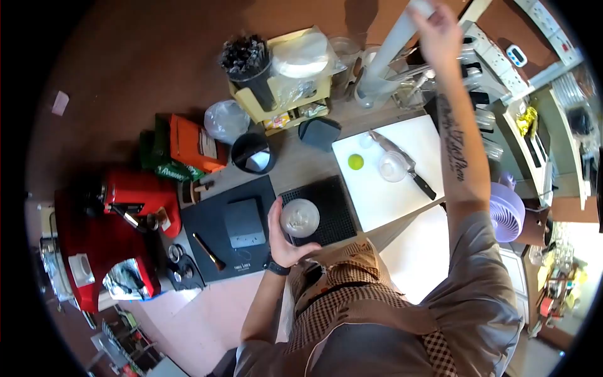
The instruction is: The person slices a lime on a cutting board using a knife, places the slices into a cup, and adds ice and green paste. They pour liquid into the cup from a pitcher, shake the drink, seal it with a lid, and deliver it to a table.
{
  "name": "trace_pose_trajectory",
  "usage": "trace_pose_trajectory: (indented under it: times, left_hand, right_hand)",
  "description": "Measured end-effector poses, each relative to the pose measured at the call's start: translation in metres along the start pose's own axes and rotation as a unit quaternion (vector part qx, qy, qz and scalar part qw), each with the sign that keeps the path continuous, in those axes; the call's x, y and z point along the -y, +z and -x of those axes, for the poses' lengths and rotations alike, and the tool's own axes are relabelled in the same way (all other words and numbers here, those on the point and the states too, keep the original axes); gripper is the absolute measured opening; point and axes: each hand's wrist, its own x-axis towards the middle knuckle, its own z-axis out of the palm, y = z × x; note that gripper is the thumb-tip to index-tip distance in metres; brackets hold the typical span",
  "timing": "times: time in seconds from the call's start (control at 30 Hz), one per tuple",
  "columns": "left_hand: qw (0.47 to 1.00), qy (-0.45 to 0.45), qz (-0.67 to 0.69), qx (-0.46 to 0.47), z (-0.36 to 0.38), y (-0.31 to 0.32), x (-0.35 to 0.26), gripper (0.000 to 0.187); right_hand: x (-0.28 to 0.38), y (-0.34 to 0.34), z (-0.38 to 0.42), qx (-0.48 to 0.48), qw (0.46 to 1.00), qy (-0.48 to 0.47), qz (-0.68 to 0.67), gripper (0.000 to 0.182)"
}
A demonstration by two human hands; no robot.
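My left hand (pixel 284 242) curves around the side of a clear plastic cup (pixel 300 218), its thumb stretched out below; pale contents show inside, not clear enough to name. The cup is over a black drip mat (pixel 330 204). My right arm reaches far forward, and my right hand (pixel 438 34) grips the upper end of a tall, translucent white tube-like stack (pixel 399 44), whose kind I cannot make out. On the white cutting board (pixel 377 204) are a green lime piece (pixel 355 162), a second clear cup (pixel 393 167) and a knife (pixel 422 184).
A red espresso machine (pixel 94 245) and red grinder (pixel 141 198) stand at left. A brush (pixel 209 251) lies on a dark mat. Behind are a black bin (pixel 252 154), a straw holder (pixel 254 72) and a cream organizer (pixel 251 103). At right is a purple fan (pixel 506 212).
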Motion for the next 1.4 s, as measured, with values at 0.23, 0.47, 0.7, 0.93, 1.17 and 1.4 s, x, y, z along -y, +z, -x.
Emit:
trace_pose_trajectory:
  times: [0.23,0.47,0.7,0.93,1.17,1.4]
  left_hand:
    - [0.995,0.008,-0.089,-0.046,-0.013,0.012,-0.026,0.114]
    - [0.996,-0.007,-0.056,-0.066,-0.016,0.018,-0.011,0.082]
    - [0.998,-0.005,-0.057,-0.035,-0.016,0.012,-0.005,0.082]
    - [1.000,-0.021,-0.017,-0.014,-0.020,0.009,-0.003,0.083]
    - [0.997,0.015,-0.069,-0.028,-0.019,0.015,0.009,0.084]
    - [0.996,0.062,-0.065,-0.023,-0.018,0.009,0.024,0.090]
  right_hand:
    - [0.040,-0.009,0.010,-0.194,0.936,0.029,-0.293,0.017]
    - [0.080,-0.040,0.042,-0.176,0.966,0.048,-0.182,0.019]
    - [0.128,-0.083,0.069,-0.116,0.953,0.031,-0.279,0.012]
    - [0.259,-0.106,0.143,0.143,0.841,-0.027,-0.521,0.024]
    - [0.299,-0.066,0.192,0.319,0.798,-0.044,-0.510,0.032]
    - [0.224,0.018,0.248,0.225,0.943,0.042,-0.240,0.017]
